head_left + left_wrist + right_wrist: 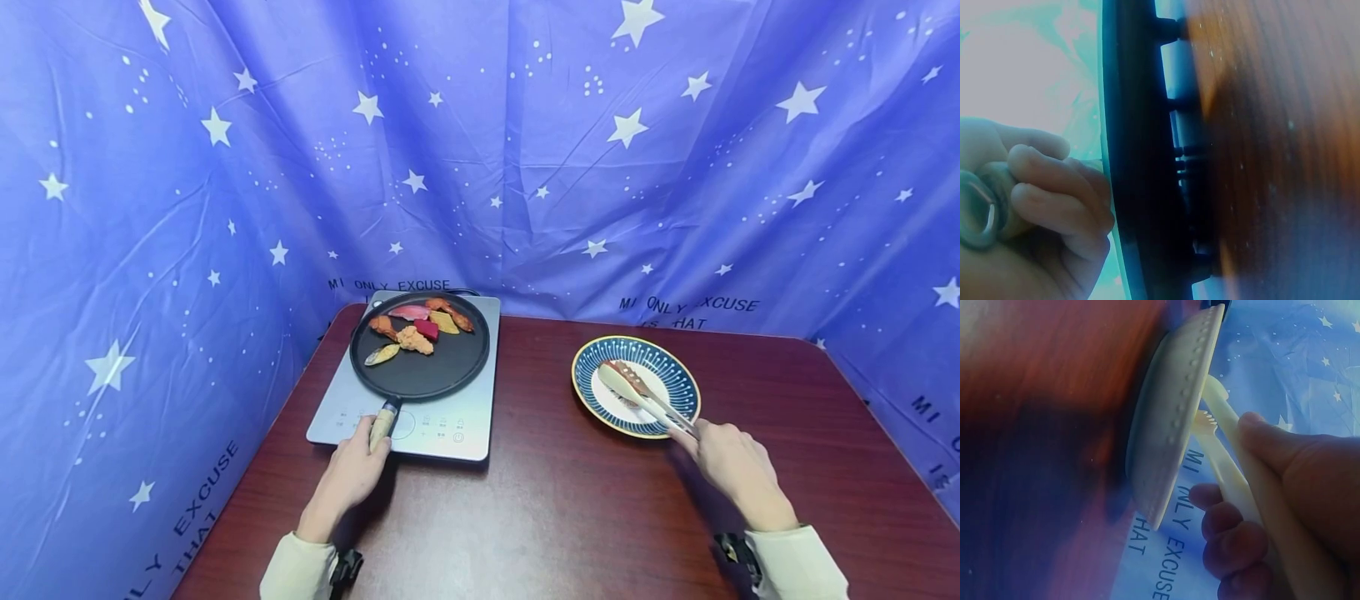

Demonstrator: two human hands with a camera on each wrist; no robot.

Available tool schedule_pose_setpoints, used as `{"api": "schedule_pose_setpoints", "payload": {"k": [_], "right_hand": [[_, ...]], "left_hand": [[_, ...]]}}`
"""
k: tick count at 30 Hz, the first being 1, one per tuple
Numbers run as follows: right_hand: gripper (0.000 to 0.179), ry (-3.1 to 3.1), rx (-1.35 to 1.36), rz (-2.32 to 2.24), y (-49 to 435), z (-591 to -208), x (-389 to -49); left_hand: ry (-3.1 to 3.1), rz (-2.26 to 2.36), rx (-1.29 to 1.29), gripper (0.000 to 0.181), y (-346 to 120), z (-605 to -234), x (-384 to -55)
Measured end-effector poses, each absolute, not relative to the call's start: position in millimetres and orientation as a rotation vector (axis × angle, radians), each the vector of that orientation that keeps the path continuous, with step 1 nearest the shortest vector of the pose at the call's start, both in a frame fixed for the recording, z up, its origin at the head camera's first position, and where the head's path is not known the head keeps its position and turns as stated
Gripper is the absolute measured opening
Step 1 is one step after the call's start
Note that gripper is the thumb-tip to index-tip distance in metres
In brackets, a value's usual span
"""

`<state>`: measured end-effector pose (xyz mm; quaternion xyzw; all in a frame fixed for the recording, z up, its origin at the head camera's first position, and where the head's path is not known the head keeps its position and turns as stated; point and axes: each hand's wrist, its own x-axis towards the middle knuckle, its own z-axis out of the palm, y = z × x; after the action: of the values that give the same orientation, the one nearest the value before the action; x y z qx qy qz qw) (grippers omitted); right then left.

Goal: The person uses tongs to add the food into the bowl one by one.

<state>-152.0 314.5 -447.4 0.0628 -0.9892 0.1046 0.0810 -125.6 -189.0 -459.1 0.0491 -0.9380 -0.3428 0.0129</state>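
Observation:
In the head view, my left hand point(356, 467) grips the light wooden handle point(382, 427) of a round black frying pan point(420, 382). Toy-like food pieces lie in the pan, among them a crumbly golden piece point(415, 340), a red chunk point(426, 330) and a pink slice point(409, 312). On the right, my right hand point(735, 467) holds pale tongs point(648, 402), fingers and thumb wrapped around their two arms. The tong tips are over a blue-patterned plate point(585, 396) with a yellow rim. A reddish-brown, pale-spotted piece point(632, 379) shows at the tips, partly hidden by them.
Under the pan is a silver induction cooker point(468, 446) with touch controls, on the left of the dark red wooden table point(555, 500). Blue star-patterned cloth point(495, 150) hangs behind the table and along both sides.

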Motion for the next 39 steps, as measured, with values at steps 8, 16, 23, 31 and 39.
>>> {"api": "schedule_pose_setpoints", "payload": {"k": [8,16,23,31,39], "right_hand": [[0.042,-2.927,0.193,0.316,312.0,-448.7,-151.6],[0.040,-2.921,0.179,0.326,309.4,-442.7,-151.0],[0.042,-2.921,0.169,0.335,307.0,-439.7,-149.4],[0.041,-2.874,0.187,0.321,303.4,-434.7,-147.6],[0.041,-2.847,0.199,0.321,297.2,-426.9,-146.4]], "left_hand": [[-2.928,-1.061,0.162,0.042,-188.6,-459.9,-126.6],[-2.927,-1.068,0.169,0.042,-187.9,-459.3,-125.7],[-2.925,-1.061,0.173,0.041,-187.5,-458.7,-124.8],[-2.922,-1.069,0.164,0.041,-187.9,-460.1,-125.1],[-2.918,-1.072,0.146,0.043,-189.3,-461.2,-125.5]]}}
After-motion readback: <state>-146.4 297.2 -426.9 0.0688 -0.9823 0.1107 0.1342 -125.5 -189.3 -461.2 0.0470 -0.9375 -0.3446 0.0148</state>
